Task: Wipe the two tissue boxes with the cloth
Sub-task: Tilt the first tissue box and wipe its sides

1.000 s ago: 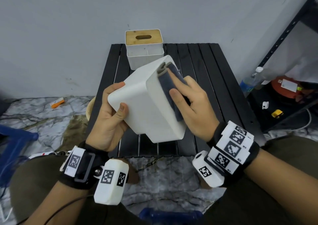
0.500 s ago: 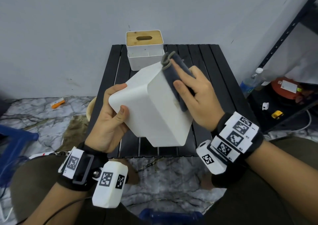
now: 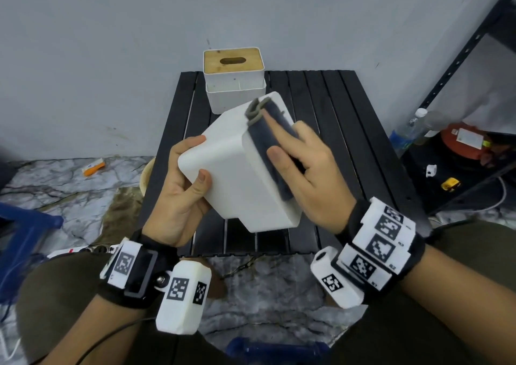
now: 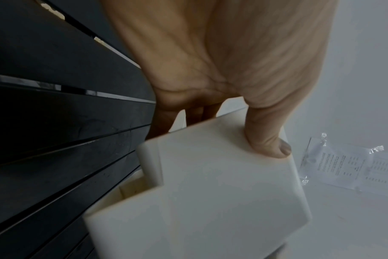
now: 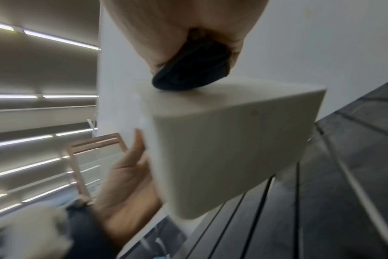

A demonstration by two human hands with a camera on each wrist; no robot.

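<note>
The left hand (image 3: pixel 178 197) gripped a white tissue box (image 3: pixel 234 169) from its left side, thumb curled onto the near face and fingers wrapped round the far edge, holding it tilted in the air above the black slatted counter (image 3: pixel 349 130). In the left wrist view the thumb (image 4: pixel 266 138) pressed flat on the box (image 4: pixel 210 192). The right hand (image 3: pixel 310 169) lay on the box's right face with fingers nearly straight, pressing a folded dark cloth (image 3: pixel 268 138) against it; the cloth's grey edge reached the box's upper corner. In the right wrist view the cloth (image 5: pixel 193 70) was bunched under the palm, touching the box (image 5: pixel 222 140). Farther back, a second tissue box (image 3: pixel 234 79) with a wooden slotted lid stood upright at the counter's far edge, by the wall (image 3: pixel 111 43).
</note>
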